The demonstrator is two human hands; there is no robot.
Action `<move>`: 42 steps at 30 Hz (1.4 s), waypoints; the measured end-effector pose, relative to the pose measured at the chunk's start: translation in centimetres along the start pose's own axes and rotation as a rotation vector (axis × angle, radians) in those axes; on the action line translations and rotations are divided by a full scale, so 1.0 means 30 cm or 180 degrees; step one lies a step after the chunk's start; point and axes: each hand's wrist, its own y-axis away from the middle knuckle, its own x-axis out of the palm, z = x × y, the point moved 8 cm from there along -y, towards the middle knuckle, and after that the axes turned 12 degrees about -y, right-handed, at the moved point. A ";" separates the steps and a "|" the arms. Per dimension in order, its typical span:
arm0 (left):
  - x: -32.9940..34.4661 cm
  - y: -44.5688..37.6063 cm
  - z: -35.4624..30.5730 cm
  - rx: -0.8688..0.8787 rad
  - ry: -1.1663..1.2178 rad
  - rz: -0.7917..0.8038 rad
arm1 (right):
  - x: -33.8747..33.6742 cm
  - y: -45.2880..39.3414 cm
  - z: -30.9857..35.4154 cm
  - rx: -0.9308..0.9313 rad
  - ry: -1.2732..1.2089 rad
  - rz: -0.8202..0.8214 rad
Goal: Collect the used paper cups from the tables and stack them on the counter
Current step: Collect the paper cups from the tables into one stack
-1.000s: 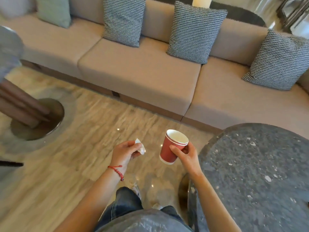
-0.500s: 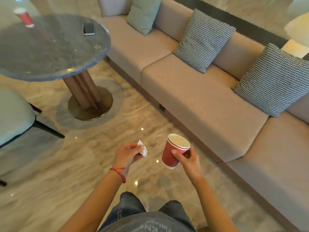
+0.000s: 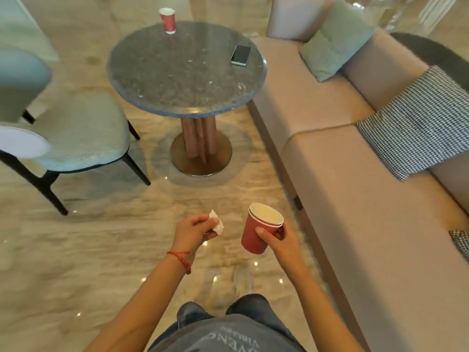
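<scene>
The right hand [image 3: 279, 240] is grasping two nested red paper cups [image 3: 258, 232], tilted a little, above the floor and well in front of the round bench [image 3: 186, 72]. The left hand [image 3: 194, 231] pinches a crumpled white tissue [image 3: 217, 224] beside these cups. One more red cup [image 3: 167, 20] stands upright on the far edge of the bench. A phone [image 3: 240, 55] lies near the bench's right edge. A grey chair [image 3: 76, 133] stands left of the bench, and a beige sofa [image 3: 355, 174] stands right of it.

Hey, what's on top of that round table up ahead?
On the round table stand a red paper cup at its far edge and a phone lying flat near the sofa side. What is inside the cup cannot be seen from here.
</scene>
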 end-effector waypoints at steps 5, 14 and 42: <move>0.069 -0.105 -0.111 0.0037 0.0204 -0.0182 | 0.021 -0.216 0.106 0.0014 0.0106 0.0397; 0.018 -0.274 -0.211 -0.0002 0.0462 -0.0648 | 0.151 -0.488 0.178 0.0141 0.0275 0.0830; -1.033 -0.473 -0.278 -0.0181 0.2057 -0.2684 | 1.606 -0.813 0.014 0.0673 0.1248 0.3381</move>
